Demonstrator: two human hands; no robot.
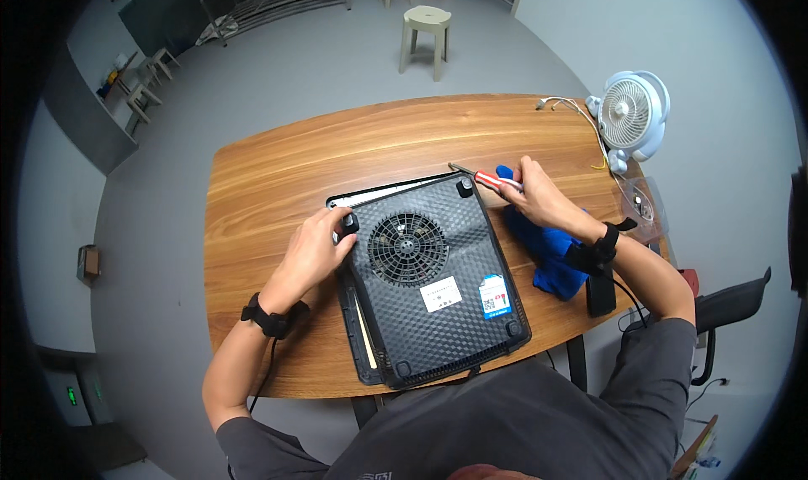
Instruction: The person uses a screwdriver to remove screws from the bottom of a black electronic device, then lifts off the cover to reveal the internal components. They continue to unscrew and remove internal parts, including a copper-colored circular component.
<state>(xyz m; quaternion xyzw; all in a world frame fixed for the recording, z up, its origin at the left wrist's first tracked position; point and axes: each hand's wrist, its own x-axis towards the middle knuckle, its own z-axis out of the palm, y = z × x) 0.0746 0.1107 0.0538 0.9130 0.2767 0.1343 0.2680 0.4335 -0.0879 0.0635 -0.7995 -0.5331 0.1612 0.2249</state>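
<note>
1. Main piece is a black plastic cover (459, 253), lying skewed over a black frame (352, 333), between the two hands and reaching back toward the person's body.
2. Left hand (313, 248): fingers half curled at the cover's near corner, thumb and fingertips around a little black foot (350, 223). Can't tell if it's really gripping or just steadying.
3. Right hand (539, 195): closed around the handle of a red-and-white screwdriver (490, 181), shaft pointing left, past the cover's other far corner.
4. My guess on handling: the cover's fairly light for its size and stiff, with maybe a bit of flex across the middle. The textured face shouldn't be too slick, but it's broad, so one-cornered lifting would probably let it swing.
5. I'd hold it by opposite side edges, or by the corner next to the left hand plus the one below the right. Keep fingers off the round grille (408, 244) just right of the left hand; those thin ribs look like the snappy bit.
6. Blue cloth (560, 269) sits bunched below the right hand, soft, likely no weight at all.
</note>
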